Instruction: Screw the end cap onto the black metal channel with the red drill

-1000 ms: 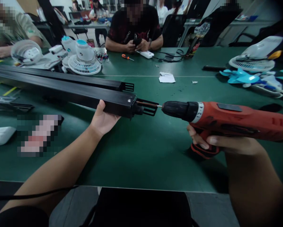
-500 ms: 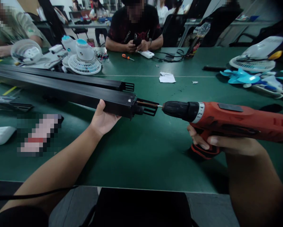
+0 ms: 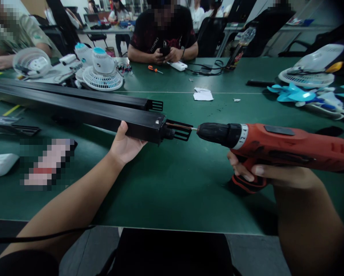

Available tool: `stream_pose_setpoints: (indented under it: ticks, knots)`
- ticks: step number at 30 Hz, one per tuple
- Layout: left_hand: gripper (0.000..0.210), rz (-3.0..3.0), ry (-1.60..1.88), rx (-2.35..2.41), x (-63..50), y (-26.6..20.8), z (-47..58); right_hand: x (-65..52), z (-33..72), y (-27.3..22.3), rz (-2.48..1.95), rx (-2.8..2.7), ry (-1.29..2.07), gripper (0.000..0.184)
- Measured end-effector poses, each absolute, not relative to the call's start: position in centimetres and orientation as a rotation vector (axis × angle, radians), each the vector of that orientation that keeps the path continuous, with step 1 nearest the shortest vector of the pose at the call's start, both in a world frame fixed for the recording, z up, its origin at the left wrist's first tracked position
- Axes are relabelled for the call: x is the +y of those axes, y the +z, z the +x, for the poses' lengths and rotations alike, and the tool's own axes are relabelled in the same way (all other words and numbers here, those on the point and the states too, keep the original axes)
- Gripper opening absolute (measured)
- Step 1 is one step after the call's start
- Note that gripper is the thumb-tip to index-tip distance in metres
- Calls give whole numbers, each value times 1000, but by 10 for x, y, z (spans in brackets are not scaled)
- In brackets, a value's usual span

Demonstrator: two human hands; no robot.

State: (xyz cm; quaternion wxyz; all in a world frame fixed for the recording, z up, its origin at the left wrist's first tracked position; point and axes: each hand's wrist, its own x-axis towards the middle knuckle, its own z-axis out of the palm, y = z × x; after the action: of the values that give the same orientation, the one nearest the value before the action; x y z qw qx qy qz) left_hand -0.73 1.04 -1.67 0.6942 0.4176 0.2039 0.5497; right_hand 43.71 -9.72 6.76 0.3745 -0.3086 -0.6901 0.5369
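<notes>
My left hand (image 3: 128,147) grips a long black rectangular tube (image 3: 103,114) near its right end, thumb on the front side and fingers underneath. A slotted black bracket (image 3: 183,132) and a small dark knob stick out of that end. My right hand (image 3: 264,174) is wrapped round the handle of a red cordless drill (image 3: 289,145) with a black chuck pointing left. A thin bit leaves the chuck and reaches the end of the tube along the bracket; its tip is hidden. Behind lies a second black tube (image 3: 126,101) with a similar bracket.
Fan parts with a white grille (image 3: 103,78) stand at the back left, and blue fan blades (image 3: 294,93) lie at right. A screwdriver (image 3: 154,69), a paper scrap (image 3: 203,94) and a phone (image 3: 49,163) rest on the green table (image 3: 172,199). Opposite, a person (image 3: 163,36) holds a phone.
My hands, the tube and the drill stay almost in place. The numbered ring behind the chuck shows slightly different marks.
</notes>
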Motion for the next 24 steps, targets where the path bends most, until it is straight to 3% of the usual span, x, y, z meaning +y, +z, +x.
stream_pose_setpoints:
  ticks: [24]
  knots:
    - [97,892,1247,479,8,-15,-4,-98,435,68,-761,-1724,1373,26]
